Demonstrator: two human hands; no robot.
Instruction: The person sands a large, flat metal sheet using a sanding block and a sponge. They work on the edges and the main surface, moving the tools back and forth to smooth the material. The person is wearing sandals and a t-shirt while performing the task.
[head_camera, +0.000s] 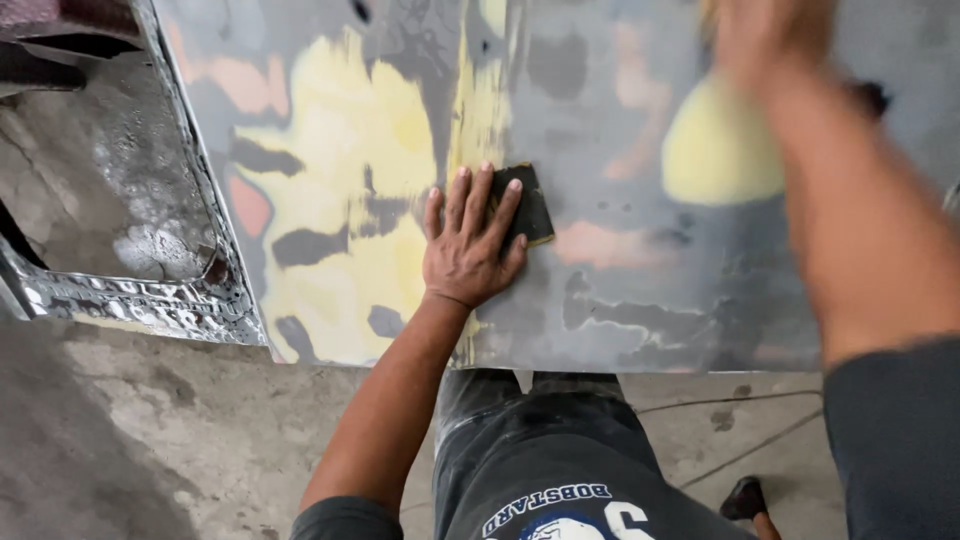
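Observation:
My left hand (468, 245) lies flat on a car body panel (620, 290), its fingers spread over a dark sheet of sandpaper (532, 205) that it presses against the metal. The panel is grey with large yellow filler patches (340, 170) and some orange spots. My right hand (765, 40) rests higher up at the panel's top right, blurred, next to a round yellow patch (720, 150); whether it holds anything is unclear.
The panel's lower edge hangs above a dusty concrete floor (150, 430). To the left is an open, shiny bare-metal door jamb or sill (130, 295). My dark trousers (540, 430) and one shoe (745, 497) show below the panel.

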